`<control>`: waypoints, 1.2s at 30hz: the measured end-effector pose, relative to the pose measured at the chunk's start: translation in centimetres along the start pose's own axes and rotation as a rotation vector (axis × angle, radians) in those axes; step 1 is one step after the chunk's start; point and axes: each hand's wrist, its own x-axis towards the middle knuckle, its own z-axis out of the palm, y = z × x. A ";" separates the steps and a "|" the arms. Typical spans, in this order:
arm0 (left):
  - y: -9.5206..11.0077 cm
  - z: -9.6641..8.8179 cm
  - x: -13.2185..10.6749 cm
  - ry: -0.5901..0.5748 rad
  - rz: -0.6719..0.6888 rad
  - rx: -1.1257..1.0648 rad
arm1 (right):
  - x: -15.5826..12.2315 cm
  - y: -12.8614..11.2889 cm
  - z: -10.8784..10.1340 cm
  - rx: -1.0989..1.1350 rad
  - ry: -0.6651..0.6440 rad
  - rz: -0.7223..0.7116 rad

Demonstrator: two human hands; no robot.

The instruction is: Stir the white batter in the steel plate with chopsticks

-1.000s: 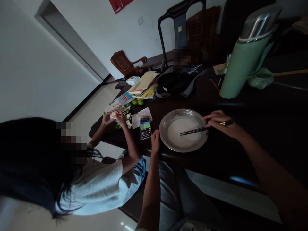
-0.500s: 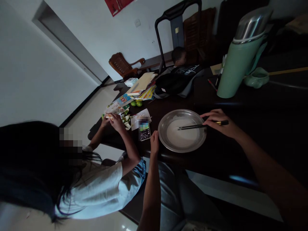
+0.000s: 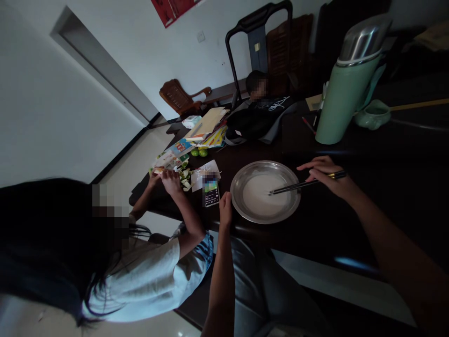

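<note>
A round metal pan (image 3: 245, 211) with a pale liquid in it sits on the dark table (image 3: 351, 224). My right hand (image 3: 324, 175) is closed on a pair of dark chopsticks (image 3: 298, 186), whose tips reach over the liquid from the right. My left hand (image 3: 225, 209) rests on the table's near edge, just left of the pan, with its fingers together and nothing visible in it. A phone (image 3: 211, 193) with a lit screen lies beside that hand.
A person in a light shirt (image 3: 154, 276) sits at my left, both hands on food scraps (image 3: 184, 178). Books (image 3: 206, 126), green fruit (image 3: 199, 152), a dark bag (image 3: 252, 122), a green thermos (image 3: 347, 84) and a green bowl (image 3: 373, 114) stand further back. Another person sits at the far end.
My right hand has drawn the chopsticks a little to the right across the pan. My left hand has stayed in place. The person at my left keeps working the food.
</note>
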 end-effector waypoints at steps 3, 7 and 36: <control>0.0 0.0 0.0 0.006 -0.021 -0.001 | 0.0 0.8 0.5 0.048 -0.091 -0.094; 0.3 0.0 -0.2 0.010 -0.020 -0.002 | 0.0 1.5 0.7 0.044 -0.038 -0.135; 0.3 0.1 0.0 -0.018 -0.007 0.008 | 0.1 0.5 0.3 0.014 -0.052 -0.014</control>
